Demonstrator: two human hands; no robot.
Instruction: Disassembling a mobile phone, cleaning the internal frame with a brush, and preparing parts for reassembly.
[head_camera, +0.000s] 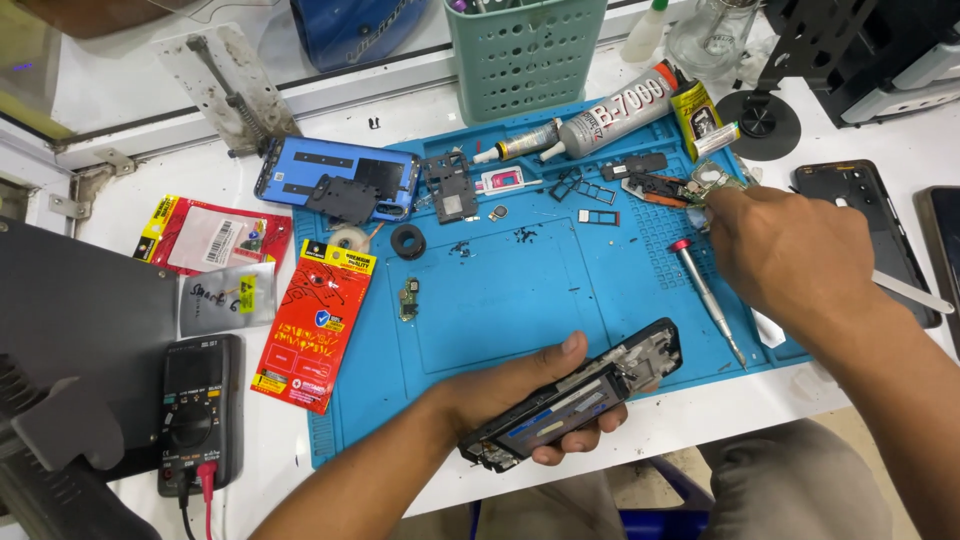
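As left hand (520, 385) grips phone (575, 395)

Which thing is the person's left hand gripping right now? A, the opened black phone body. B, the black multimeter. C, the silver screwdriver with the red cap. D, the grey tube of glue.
A: the left hand is wrapped around the opened black phone body at the near edge of the blue work mat, while the silver screwdriver with the red cap lies loose on the mat.

A white worktable (700, 420) in bright even light, a window frame (330, 90) behind.
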